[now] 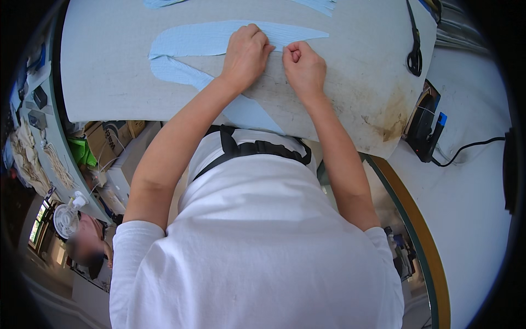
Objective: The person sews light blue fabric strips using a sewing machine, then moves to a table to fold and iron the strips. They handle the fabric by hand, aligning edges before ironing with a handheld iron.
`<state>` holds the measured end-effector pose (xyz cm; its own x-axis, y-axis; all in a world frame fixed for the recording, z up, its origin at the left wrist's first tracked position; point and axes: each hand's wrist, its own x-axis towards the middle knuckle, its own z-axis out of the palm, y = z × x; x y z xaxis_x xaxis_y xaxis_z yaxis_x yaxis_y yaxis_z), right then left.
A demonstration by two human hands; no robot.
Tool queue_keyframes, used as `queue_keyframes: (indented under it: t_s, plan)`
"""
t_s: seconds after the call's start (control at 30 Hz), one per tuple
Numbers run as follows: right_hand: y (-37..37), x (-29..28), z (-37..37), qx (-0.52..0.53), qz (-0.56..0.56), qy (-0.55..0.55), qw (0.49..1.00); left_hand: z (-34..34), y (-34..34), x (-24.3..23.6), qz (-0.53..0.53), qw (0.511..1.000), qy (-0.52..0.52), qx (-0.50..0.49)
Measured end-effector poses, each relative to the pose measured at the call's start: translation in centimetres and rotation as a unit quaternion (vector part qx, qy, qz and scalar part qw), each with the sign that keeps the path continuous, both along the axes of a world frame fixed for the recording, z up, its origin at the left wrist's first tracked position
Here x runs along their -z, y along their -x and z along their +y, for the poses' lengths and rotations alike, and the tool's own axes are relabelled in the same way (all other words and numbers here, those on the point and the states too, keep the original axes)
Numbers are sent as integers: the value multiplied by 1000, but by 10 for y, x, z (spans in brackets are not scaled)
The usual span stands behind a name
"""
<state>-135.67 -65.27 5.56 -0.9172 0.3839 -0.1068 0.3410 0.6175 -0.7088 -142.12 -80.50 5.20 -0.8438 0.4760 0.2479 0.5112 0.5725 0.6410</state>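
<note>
Light blue strip: lies on the pale, cloth-covered board, its upper run crossing in front of the person and narrowing to a point at the right. At the left end it meets a second length, which slants back beneath the left forearm to the near edge; whether this is one folded piece or two cannot be told. The portion under the forearm is hidden, as is the part behind the left hand.

Left hand: over the strip's upper run, fingers bent down, thumb toward the right. Fingertips partly concealed; whether they grip the cloth or only press it cannot be told.

Right hand: just right of the left, at the strip's lower edge, fingers curled in, thumb and forefinger close together. Any cloth pinched between them is too small to make out.

Further blue pieces are cut off by the top edge. Black-handled scissors lie at the board's right, blade tips near the frame edge. Beyond the board's right edge, a dark corded device, partly covered by the board; kind unclear. At far left, a blurred person beside a white fan.
</note>
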Motion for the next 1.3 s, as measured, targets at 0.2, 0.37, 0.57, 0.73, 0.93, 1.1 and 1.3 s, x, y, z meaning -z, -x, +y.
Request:
queue_keyframes:
  t_s: [0.2,0.37,0.57,0.73,0.93,1.1,1.3]
  plan:
    - [-34,-70,132,191,23,-40,981,-1,1,2,-1,1000,28,-12]
    - [-137,-88,372,138,-116,-603,777,2,4,-4,-17,999,39,-10]
    - [-143,-75,432,69,-110,-486,864,2,-1,-6,-30,998,61,-19]
    - [-178,-59,486,213,-163,-245,932,6,5,-6,-27,997,67,-34]
    - [-134,-144,335,272,-171,39,946,6,6,-7,-43,994,94,-32]
    - [-116,-186,225,107,-219,151,958,11,11,-8,-42,992,113,-32]
    - [-59,-157,96,-136,-167,8,976,13,14,-6,-39,989,138,-24]
